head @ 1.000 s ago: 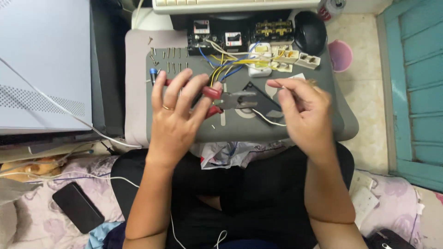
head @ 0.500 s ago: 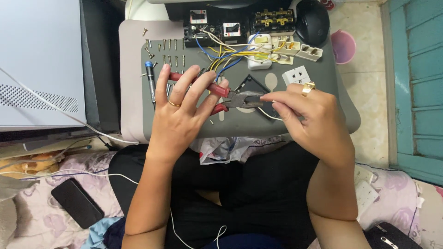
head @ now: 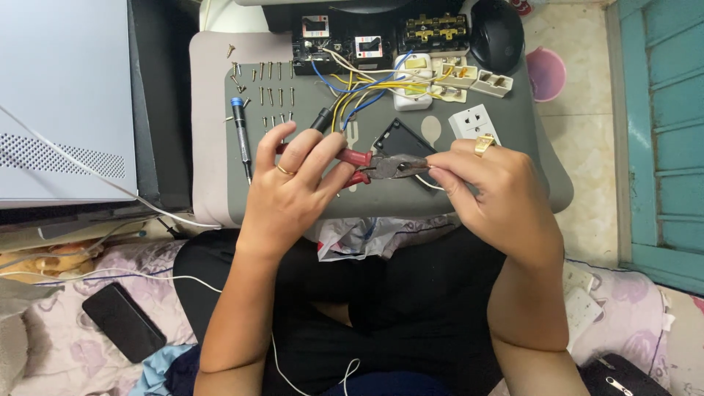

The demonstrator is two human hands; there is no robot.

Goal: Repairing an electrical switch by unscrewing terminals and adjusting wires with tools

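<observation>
My left hand (head: 297, 183) grips the red handles of a pair of pliers (head: 381, 167) over a grey tray (head: 528, 147) on my lap. The pliers' jaws point right and close on a thin white wire (head: 433, 185). My right hand (head: 491, 194), wearing a gold ring, pinches that wire right at the jaw tips. Just behind the pliers lies a black square plate (head: 396, 139). A white socket face (head: 475, 123) lies beside my right hand.
Several screws (head: 271, 95) and a blue-tipped screwdriver (head: 240, 136) lie on the tray's left. Black breaker modules (head: 345, 44) with blue, yellow and white wires (head: 359, 88), white switch parts (head: 440, 73), a black mouse (head: 497, 33), a pink cup (head: 546, 73), a phone (head: 123, 321).
My right hand has come in closer to the pliers' jaws and now pinches the wire at their tips. My left hand keeps its grip on the handles.
</observation>
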